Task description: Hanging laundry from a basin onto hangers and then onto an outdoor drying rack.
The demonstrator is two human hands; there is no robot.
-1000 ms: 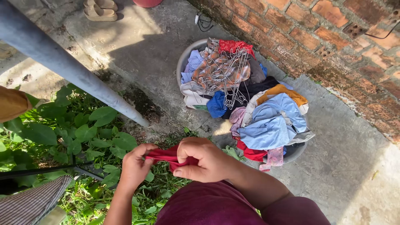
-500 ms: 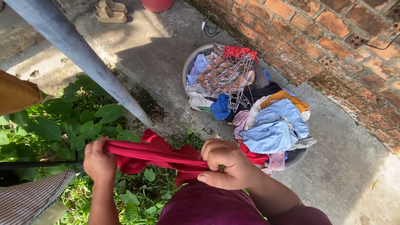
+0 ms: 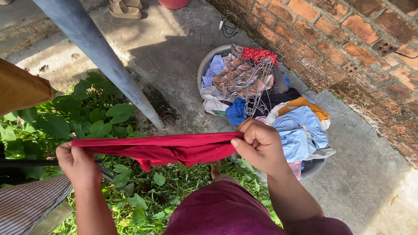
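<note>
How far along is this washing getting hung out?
Done: a striped cloth and a tan one seem to hang already. In hand: left hand and right hand stretch a red garment. Left: the basin is heaped with clothes, wire hangers on top.

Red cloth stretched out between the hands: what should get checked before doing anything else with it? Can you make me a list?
1. Left hand grips one end of the red cloth: ok.
2. Right hand pinches the other end with its fingers: ok.
3. Cloth pulled out flat: not ok, it is bunched along its length and a fold hangs down in the middle.
4. Cloth clear of the leafy plants below: ok, it is held above them.
5. Metal pole out of the way: ok, it slants behind the cloth.
6. Wire hangers ready on the laundry tub: ok, though they look tangled.
</note>
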